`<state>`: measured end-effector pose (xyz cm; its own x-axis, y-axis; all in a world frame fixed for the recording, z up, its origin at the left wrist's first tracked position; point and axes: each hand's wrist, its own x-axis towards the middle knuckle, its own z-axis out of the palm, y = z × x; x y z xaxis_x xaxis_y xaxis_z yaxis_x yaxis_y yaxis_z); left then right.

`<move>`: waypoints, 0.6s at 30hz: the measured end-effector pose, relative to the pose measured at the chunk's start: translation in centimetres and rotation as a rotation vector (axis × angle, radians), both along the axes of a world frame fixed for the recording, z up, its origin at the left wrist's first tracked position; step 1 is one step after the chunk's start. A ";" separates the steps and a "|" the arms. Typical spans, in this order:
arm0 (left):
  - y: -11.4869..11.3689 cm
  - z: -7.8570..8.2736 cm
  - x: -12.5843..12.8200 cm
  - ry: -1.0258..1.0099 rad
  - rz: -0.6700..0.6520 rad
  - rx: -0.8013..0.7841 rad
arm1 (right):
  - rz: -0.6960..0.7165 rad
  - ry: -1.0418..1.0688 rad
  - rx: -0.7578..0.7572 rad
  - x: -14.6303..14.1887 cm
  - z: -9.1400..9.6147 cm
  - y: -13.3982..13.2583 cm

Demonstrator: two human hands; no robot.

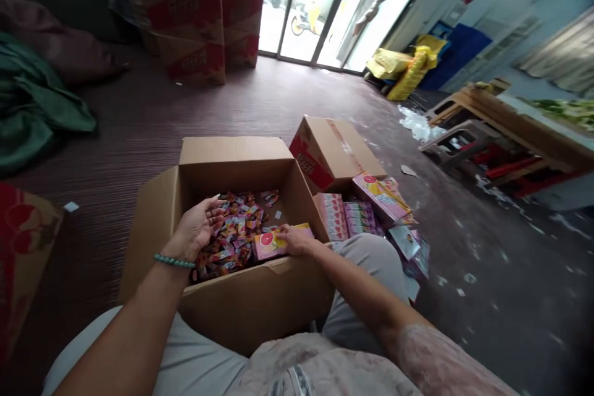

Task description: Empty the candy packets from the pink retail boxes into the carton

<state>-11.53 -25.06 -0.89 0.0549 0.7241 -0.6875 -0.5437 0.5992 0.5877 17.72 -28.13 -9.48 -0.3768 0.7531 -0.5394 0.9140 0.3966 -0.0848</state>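
In front of me stands an open cardboard carton (255, 309), its flaps folded outward. Many small wrapped candies (239, 223) lie loose across its bottom. My right hand (297, 240) grips a small pink and yellow box (271, 245) with a grapefruit picture, inside the carton by its near right side. Over the candies at the left, my left hand (200, 226) is turned partly palm up. Its fingers curl loosely and apart from the thumb, with no item visible in the palm. A green bead bracelet (174, 261) circles the left wrist.
At the right are a taped carton (343, 148), pink packs (331, 215), purple packs (361, 218) and another pink and yellow box (381, 198). Stacked red-and-brown cartons (190, 18) stand at the back left. A wooden table (524, 117) and stool (457, 142) are farther right.
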 end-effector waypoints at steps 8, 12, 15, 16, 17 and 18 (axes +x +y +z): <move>1.4 -1.0 0.1 -0.039 0.003 -0.028 | 0.040 -0.168 -0.003 0.4 -3.7 5.8; 1.7 -1.7 0.5 -0.076 -0.005 -0.021 | 0.113 -0.167 0.020 -1.4 -3.6 6.6; 1.7 -1.7 0.5 -0.071 0.009 -0.030 | 0.160 -0.120 0.100 -1.4 -2.9 4.7; 1.8 -1.7 0.5 -0.060 0.012 -0.030 | 0.157 -0.099 0.133 -1.1 -2.6 3.8; 1.8 -1.6 0.4 -0.039 0.018 -0.023 | 0.139 -0.073 0.163 -0.8 -2.3 3.1; 2.0 -1.6 0.3 -0.004 0.025 -0.006 | 0.101 -0.040 0.188 -0.5 -1.8 2.4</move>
<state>-11.20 -23.08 -2.53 0.0392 0.7209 -0.6920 -0.5607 0.5891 0.5819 17.17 -25.72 -11.26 -0.4365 0.8014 -0.4088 0.8699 0.4919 0.0355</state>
